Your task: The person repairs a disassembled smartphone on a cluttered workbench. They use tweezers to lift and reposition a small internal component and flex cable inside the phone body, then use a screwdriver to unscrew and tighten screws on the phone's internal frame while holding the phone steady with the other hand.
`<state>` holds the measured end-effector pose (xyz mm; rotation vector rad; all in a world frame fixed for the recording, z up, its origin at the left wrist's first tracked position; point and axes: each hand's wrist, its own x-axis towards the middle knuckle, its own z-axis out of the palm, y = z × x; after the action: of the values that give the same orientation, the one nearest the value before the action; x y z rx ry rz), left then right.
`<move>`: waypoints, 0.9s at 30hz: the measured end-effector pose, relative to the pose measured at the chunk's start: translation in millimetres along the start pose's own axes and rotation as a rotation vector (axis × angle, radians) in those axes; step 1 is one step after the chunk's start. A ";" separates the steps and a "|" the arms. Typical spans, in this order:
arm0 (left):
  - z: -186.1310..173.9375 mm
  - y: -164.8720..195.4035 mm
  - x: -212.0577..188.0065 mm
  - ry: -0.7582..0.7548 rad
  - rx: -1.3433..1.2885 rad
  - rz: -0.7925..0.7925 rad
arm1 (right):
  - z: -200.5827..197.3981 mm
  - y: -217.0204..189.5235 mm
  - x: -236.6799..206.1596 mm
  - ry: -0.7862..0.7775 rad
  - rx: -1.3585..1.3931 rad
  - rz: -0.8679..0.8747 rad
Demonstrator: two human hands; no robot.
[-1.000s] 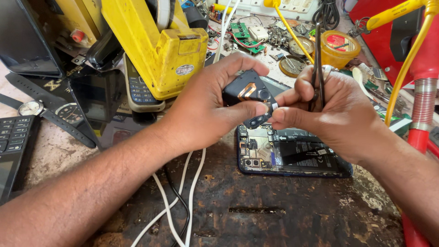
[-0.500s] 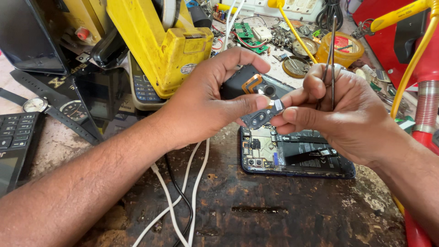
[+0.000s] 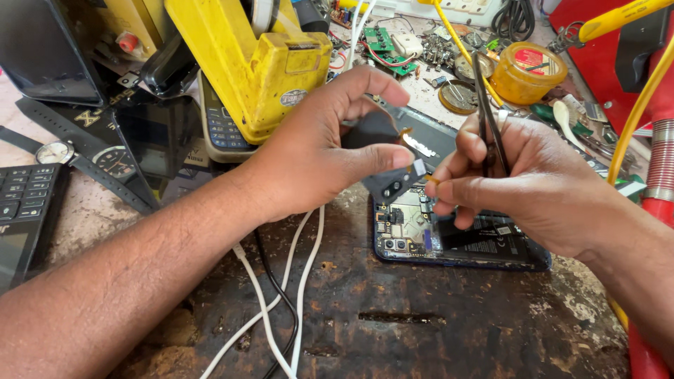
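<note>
My left hand (image 3: 316, 151) pinches a small dark phone cover part (image 3: 393, 184) with camera holes between thumb and fingers, held above an opened phone (image 3: 449, 242) whose circuit board and battery are exposed on the worn bench. My right hand (image 3: 519, 182) grips dark tweezers (image 3: 489, 119) that stick up and back, and its fingertips touch the right edge of the same dark part. Both hands meet just over the top end of the phone.
A yellow tool body (image 3: 260, 63) stands behind my left hand beside a keypad phone (image 3: 221, 126). White and black cables (image 3: 281, 309) run toward me. Wristwatches (image 3: 77, 154) and a keyboard (image 3: 24, 210) lie left; a yellow jar (image 3: 535, 70), green boards (image 3: 382, 45) and red equipment (image 3: 653, 175) sit at back right.
The dark part has been lifted and pulled away from the phone between both hands; the view shifted slightly, and my left fingers spread wider over it.
</note>
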<state>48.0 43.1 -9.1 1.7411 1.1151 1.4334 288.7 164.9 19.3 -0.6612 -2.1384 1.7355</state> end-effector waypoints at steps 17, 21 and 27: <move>12.1 32.6 -17.7 -0.215 0.600 0.297 | -1.8 5.5 -8.4 -0.094 -0.206 0.312; 11.2 34.8 -15.2 -0.307 0.566 0.215 | -5.8 12.5 -11.1 -0.206 -0.167 0.166; 13.2 32.7 -14.4 -0.346 0.471 0.261 | -3.5 10.9 -11.4 -0.249 -0.169 0.114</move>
<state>67.3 16.2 9.6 2.4323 1.1224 0.9939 301.9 163.4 10.0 -0.6516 -2.4830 1.7910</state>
